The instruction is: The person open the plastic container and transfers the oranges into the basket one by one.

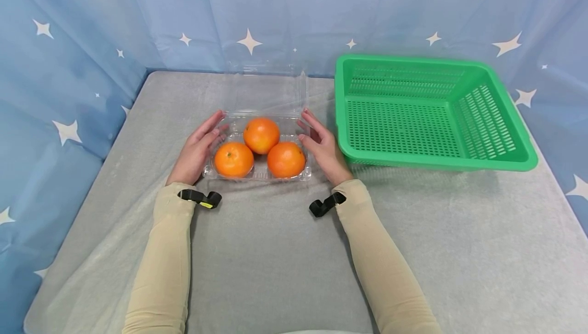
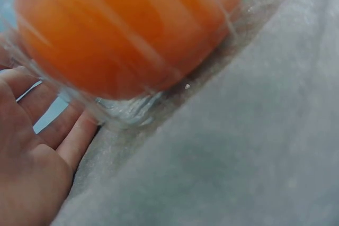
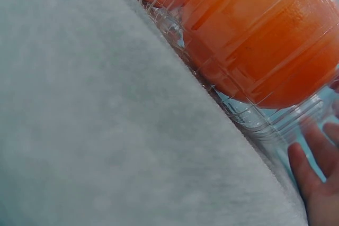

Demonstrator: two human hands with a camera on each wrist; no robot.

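A clear plastic clamshell box [image 1: 261,173] lies on the table with its transparent lid [image 1: 262,91] raised at the back. Three oranges sit inside: one at the back [image 1: 261,135], one front left [image 1: 234,160] and one front right [image 1: 287,160]. My left hand [image 1: 195,150] rests along the box's left side, its fingers extended toward the back corner. On the opposite side, my right hand [image 1: 325,150] has its fingers against the wall. The left wrist view shows an orange [image 2: 127,30] through the plastic; another orange [image 3: 259,41] fills much of the right wrist view.
A green slotted plastic basket [image 1: 436,163] stands right of the box, close beside my right hand. Grey cloth [image 1: 257,262] covers the table. Blue curtains with white stars [image 1: 275,12] hang behind it and at both sides.
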